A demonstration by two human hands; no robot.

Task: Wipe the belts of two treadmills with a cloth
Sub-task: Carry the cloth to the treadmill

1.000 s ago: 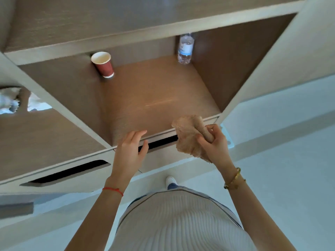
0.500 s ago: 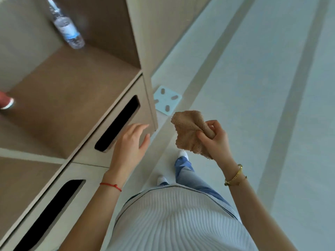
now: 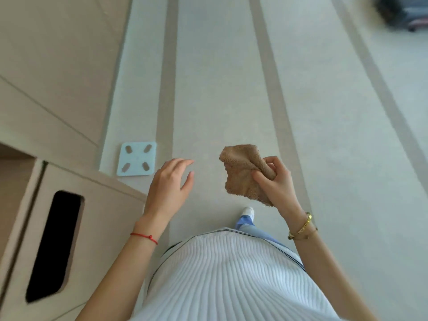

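Right hand [image 3: 276, 181]: raised in front of the body, fingers and thumb curled round a bunched fold of the cloth.
Cloth [image 3: 243, 174]: brown and nubbly, crumpled; its loose part fans out to the left of and below the fist, hanging in the air above the floor.
Left hand [image 3: 169, 186]: fingers loosely spread and a little bent, holding nothing; it hovers just beside the cabinet's corner, apart from the cloth.
Wrists: a red string [image 3: 144, 237] on the left one, gold bangles [image 3: 301, 228] on the right one.
Cabinet [image 3: 108, 218]: tan panels along the left edge, with a dark slot-shaped cut-out (the handle opening, it seems) in the nearest front.
Floor [image 3: 220, 77]: pale, crossed by darker stripes running away from the person.
Light blue square pad [image 3: 136, 162]: flat on the floor close to the cabinet, with four oval marks.
Far top right: a dark shape [image 3: 400, 12], too blurred to identify.
Person: white ribbed top [image 3: 231, 279], blue trousers, one white shoe [image 3: 248, 213] below the cloth.
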